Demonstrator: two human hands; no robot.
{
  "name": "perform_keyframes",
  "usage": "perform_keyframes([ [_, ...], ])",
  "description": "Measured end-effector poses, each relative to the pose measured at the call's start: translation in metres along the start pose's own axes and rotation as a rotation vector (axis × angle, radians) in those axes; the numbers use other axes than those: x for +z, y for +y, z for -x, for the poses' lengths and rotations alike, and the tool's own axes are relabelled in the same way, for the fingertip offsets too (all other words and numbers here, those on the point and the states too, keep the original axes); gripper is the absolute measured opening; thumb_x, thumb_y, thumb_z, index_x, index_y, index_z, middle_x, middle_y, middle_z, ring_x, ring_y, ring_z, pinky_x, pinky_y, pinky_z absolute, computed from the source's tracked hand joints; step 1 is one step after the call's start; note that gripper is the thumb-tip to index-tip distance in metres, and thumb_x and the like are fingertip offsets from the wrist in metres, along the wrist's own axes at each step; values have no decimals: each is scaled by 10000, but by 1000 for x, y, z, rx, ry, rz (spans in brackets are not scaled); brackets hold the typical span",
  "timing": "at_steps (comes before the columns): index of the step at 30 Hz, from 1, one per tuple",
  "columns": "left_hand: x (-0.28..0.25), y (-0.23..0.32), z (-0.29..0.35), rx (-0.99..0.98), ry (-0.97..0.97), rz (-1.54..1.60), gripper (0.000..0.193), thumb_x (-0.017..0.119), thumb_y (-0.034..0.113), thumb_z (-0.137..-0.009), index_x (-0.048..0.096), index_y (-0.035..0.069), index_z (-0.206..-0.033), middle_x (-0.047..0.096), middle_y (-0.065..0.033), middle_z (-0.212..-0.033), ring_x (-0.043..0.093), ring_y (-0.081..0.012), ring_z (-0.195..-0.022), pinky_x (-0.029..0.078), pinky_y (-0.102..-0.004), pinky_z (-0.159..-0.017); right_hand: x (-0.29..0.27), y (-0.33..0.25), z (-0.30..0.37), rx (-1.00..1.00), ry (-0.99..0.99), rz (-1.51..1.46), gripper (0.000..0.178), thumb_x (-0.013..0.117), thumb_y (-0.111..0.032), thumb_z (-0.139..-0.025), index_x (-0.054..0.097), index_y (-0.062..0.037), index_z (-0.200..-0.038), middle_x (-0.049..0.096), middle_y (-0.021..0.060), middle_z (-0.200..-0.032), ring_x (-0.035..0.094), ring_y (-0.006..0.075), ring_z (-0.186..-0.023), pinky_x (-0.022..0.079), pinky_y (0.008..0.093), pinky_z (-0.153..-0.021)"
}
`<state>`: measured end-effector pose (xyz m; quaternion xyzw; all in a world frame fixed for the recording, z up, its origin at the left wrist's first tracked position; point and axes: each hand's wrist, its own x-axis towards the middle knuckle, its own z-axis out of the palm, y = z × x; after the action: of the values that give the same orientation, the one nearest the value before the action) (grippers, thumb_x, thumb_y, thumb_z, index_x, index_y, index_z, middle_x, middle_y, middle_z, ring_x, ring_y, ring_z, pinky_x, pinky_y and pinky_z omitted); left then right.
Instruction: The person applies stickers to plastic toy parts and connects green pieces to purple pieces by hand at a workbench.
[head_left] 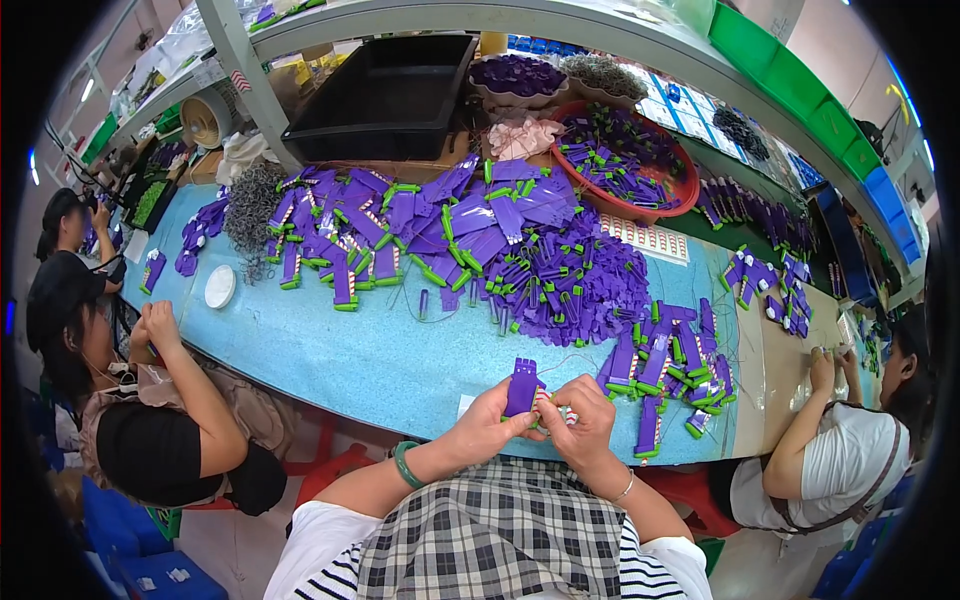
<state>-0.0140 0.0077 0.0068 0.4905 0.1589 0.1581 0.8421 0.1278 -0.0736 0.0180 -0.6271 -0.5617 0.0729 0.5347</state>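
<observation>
Above our blue worktop point(340, 345), a shelf beam point(450, 18) hides some background. Our left hand point(482, 422) and right hand point(582, 412) grip a purple piece point(521, 386) near the front edge, covering its lower end. Beyond lies a purple heap point(590, 285), backed by a red basin point(640, 213) and black tray point(385, 95); any print on the striped sheet point(645, 238) is illegible.

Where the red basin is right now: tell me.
In the head view, the red basin sits right of centre, just behind the heap of purple pieces and right of the black tray.
</observation>
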Motion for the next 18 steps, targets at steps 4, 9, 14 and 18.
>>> perform_keyframes([
  [4, 6, 1, 3, 62, -13, -42, 263, 470, 120, -954, 441, 16, -1193, 534, -73, -1103, 565, -158, -994, 537, -353, -779, -2, 4, -1, -10, -62, 35, 161, 703, -114, -728, 570, -35, -770, 586, 108, -734, 547, 234, -656, 431, 329, -576],
  [9, -1, 1, -3, -148, -57, 425, 356, 356, 344, -981, 513, 28, -1027, 561, -80, -826, 579, -202, -698, 480, -341, -575, 3, 3, -3, 399, -290, -356, 650, 719, -312, -708, 431, -10, -1207, 586, 119, -1018, 589, 214, -931, 483, 330, -806],
  [14, 10, -6, -9, -355, -75, 585, 324, 336, 364, -956, 461, 97, -821, 424, -26, -625, 373, -129, -484, 329, -268, -450, -1, 8, -7, 261, -452, -286, 481, 752, -279, -704, 561, -4, -1049, 610, 115, -1007, 597, 195, -886, 474, 310, -792],
  [18, 8, -5, -10, -426, -293, 642, 305, 356, 347, -956, 467, 96, -821, 381, -2, -576, 329, -91, -441, 254, -226, -393, -2, 0, -6, 396, -373, -535, 193, 660, -130, -784, 620, 28, -888, 638, 116, -915, 598, 167, -839, 474, 297, -769],
])
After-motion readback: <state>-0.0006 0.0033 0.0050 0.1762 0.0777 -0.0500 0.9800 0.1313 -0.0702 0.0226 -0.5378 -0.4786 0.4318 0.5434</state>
